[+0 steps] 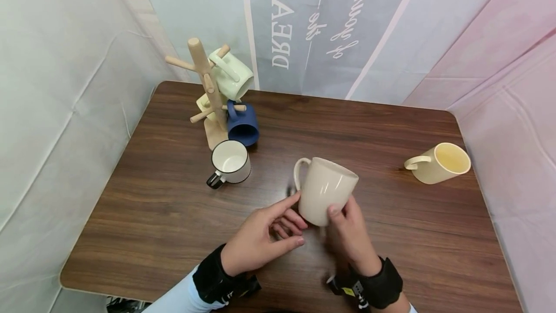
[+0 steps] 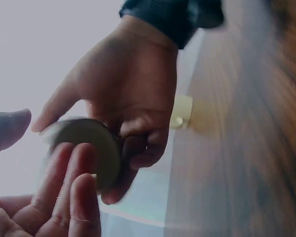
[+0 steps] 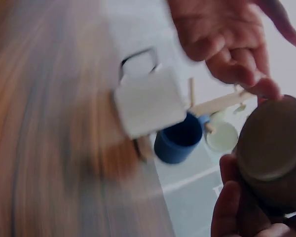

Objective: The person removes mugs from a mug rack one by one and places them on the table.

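A cream mug (image 1: 326, 188) is tilted above the table, its handle toward the left. My right hand (image 1: 354, 235) grips it by the lower right side, thumb across the front. My left hand (image 1: 265, 235) is at the mug's lower left, index fingertip at the mug near the handle, the other fingers loosely bent. Seen from the left wrist, the mug's round base (image 2: 107, 155) faces the fingers (image 2: 59, 187) of the left hand. In the right wrist view the base (image 3: 271, 138) lies between both hands.
Left of centre stands a wooden mug tree (image 1: 213, 95) carrying a pale green mug (image 1: 234, 75) and a blue mug (image 1: 243, 122); another pale yellow piece is partly hidden behind it. Before it sits a white mug with black rim (image 1: 236, 170). A yellow mug (image 1: 430, 165) lies tilted near the right edge.
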`<state>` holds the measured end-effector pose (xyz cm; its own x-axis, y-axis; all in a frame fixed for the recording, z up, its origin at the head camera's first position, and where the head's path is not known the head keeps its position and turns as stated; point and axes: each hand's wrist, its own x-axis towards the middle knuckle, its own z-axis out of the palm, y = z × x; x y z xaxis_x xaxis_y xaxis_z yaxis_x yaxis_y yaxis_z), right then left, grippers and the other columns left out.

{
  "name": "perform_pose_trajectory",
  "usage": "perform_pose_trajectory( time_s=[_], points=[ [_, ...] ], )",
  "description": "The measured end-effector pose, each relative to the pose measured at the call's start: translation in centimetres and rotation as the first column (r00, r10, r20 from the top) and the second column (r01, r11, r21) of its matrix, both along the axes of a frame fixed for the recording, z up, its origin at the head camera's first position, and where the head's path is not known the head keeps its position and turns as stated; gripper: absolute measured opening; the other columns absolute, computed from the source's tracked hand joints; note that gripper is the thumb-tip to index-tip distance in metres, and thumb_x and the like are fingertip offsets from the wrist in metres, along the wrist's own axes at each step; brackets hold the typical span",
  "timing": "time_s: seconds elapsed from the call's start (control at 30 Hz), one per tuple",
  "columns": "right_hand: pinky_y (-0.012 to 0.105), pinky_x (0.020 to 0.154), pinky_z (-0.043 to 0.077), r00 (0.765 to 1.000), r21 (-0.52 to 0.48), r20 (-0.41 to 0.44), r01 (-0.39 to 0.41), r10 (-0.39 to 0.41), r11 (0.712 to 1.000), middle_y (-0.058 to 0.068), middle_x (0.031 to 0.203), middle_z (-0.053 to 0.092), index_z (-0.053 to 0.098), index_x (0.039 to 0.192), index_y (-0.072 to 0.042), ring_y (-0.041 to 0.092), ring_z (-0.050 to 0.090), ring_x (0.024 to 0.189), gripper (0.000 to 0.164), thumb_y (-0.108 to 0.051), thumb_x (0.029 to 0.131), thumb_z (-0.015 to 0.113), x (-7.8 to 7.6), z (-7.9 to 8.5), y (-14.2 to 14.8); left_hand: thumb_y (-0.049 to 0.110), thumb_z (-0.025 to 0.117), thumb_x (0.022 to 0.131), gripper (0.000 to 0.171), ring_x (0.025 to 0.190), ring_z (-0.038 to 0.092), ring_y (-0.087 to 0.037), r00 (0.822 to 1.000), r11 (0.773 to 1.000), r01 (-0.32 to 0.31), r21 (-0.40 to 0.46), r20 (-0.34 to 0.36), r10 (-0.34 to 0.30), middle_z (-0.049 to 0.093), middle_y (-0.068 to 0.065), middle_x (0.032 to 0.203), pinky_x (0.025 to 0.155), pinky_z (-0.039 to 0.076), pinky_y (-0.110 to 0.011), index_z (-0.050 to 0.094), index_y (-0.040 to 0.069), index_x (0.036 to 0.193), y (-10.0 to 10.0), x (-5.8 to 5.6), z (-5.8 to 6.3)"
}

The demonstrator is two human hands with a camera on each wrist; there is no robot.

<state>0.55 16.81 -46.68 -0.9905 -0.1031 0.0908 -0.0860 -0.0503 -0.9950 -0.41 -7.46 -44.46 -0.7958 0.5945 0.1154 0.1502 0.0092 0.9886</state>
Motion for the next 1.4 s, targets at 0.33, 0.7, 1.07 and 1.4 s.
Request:
perform_pose_trajectory(
  time_s=[0.33,0.7,1.07,1.4],
  points=[
    [0.03,0.101,0.055,0.994,-0.164,0.085,-0.046,0.061,0.985,0.011,0.135,0.066,0.049,0.149,-0.001,0.018,0.065,0.12,0.047,-0.036,0.119,0.04,-0.1,0.6,0.8,0.001,0.083,0.097,0.075,0.093,0.075,-0.009,0.994,1.0,-0.024,0.013,-0.106,0.025,0.078,-0.009,0.108,0.078,0.066,-0.032,0.048,0.0,0.163,0.7,0.2,0.0],
    [0.028,0.102,0.053,1.0,0.138,-0.01,-0.007,0.008,0.99,0.014,0.147,0.061,0.051,0.16,-0.011,0.026,0.062,0.127,0.083,-0.005,0.087,0.091,-0.3,0.7,1.1,0.01,0.079,0.101,0.063,0.11,0.074,-0.03,0.983,0.98,-0.182,0.086,0.042,0.179,0.063,-0.015,0.137,0.078,0.066,-0.036,0.052,0.005,0.159,0.3,-0.1,-0.4],
    [0.028,0.11,0.042,0.948,0.323,-0.309,0.185,-0.081,0.928,0.009,0.145,0.06,0.06,0.152,-0.009,0.023,0.054,0.132,0.097,-0.013,0.067,0.109,0.4,1.1,0.1,0.02,0.088,0.096,0.081,0.111,0.074,-0.028,0.978,0.978,-0.149,0.149,0.169,0.123,0.063,-0.014,0.142,0.084,0.066,-0.04,0.041,0.008,0.161,1.1,-0.2,-1.2],
    [0.033,0.114,0.04,0.814,0.35,-0.581,0.24,0.009,0.905,0.022,0.144,0.063,0.07,0.14,-0.002,0.032,0.05,0.136,0.073,-0.055,0.092,0.087,0.2,0.7,-0.5,0.006,0.099,0.079,0.093,0.131,0.059,-0.033,0.963,0.946,-0.254,0.203,0.148,0.227,0.059,-0.011,0.147,0.105,0.054,-0.038,0.046,0.012,0.156,1.3,-0.6,-1.2]
  ],
)
